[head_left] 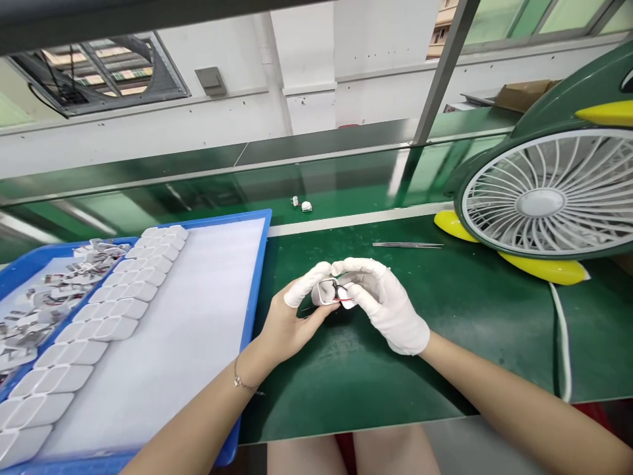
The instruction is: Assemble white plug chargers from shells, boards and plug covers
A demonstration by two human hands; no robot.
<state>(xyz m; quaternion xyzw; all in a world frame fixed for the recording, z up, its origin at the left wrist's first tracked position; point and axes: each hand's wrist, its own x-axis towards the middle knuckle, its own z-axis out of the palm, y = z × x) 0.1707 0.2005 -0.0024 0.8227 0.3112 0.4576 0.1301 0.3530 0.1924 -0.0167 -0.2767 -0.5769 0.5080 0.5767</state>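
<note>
Over a green table [306, 396], just pinching a white casing [325, 292] with left hand [287, 324], wired white piece [347, 300] with right hand [395, 315].

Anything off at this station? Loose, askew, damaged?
Two small white parts lie loose beyond the white strip, away from the trays. The left hand is mostly bare, with white finger covering; the right hand is gloved. No spill or damage visible.

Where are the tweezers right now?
In the head view, the tweezers lie on the green table, right of centre, just beyond the gloved right hand and to the left of the fan.
</note>
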